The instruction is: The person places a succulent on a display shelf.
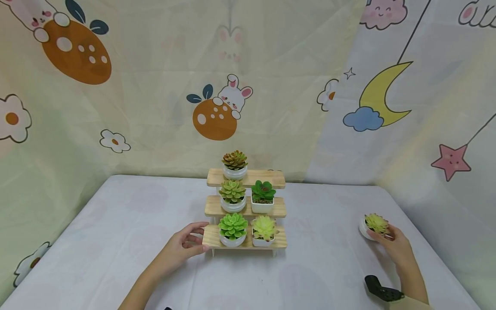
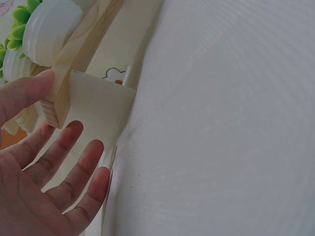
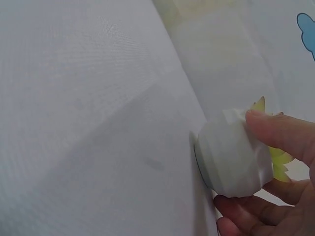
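At the center stands a three-tier wooden plant stand (image 1: 246,242). My left hand (image 1: 190,242) is at the left end of its lowest shelf, thumb at the front corner and index finger toward the back one. In the left wrist view, the thumb (image 2: 37,93) touches the shelf board (image 2: 81,54), while the other fingers spread beside its end. Off to the right, my right hand (image 1: 393,245) grips a potted succulent (image 1: 376,224), yellow-green in a white pot. The right wrist view shows its pot (image 3: 234,155) tipped sideways in that view, between thumb and fingers, close to the tablecloth.
Several potted succulents stand on the tiers: a reddish-brown one (image 1: 234,161) on top, a pale green one (image 1: 232,192) and a dark green one (image 1: 263,191) in the middle, a bright green one (image 1: 233,227) and a yellow-green one (image 1: 264,228) below. A printed cloth (image 1: 286,107) hangs behind the white table (image 1: 317,267).
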`<action>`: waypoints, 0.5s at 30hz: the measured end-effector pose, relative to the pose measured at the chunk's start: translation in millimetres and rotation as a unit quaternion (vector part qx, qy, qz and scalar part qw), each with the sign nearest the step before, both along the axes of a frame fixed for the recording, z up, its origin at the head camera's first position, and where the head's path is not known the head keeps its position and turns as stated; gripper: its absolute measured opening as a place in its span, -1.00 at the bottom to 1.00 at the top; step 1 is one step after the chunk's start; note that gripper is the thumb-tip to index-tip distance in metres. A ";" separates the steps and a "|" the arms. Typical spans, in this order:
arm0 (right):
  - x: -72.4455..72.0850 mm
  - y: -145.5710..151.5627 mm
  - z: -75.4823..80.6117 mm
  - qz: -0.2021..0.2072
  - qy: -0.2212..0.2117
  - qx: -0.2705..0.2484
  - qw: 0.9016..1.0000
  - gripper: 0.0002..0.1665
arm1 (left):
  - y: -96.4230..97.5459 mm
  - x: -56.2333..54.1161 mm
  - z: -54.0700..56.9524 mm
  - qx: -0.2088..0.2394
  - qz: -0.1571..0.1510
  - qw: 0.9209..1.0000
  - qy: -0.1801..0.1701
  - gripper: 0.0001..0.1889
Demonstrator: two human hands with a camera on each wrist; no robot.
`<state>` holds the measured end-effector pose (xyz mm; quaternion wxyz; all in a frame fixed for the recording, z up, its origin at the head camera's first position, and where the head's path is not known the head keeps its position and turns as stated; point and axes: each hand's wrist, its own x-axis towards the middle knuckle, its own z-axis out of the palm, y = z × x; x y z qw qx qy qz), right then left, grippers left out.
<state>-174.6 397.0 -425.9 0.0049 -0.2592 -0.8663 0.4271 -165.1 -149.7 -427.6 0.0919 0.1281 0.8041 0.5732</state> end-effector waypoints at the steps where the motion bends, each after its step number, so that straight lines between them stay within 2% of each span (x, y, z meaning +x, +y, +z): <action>1: 0.1 -0.4 0.5 0.001 0.001 0.002 1.000 0.11 | 0.1 -0.2 -0.2 0.001 0.000 1.000 0.000 -0.36; 15: 2.1 -5.8 6.1 -0.008 -0.003 0.021 1.000 0.13 | -0.3 0.3 -0.5 0.005 0.002 1.000 -0.003 -0.37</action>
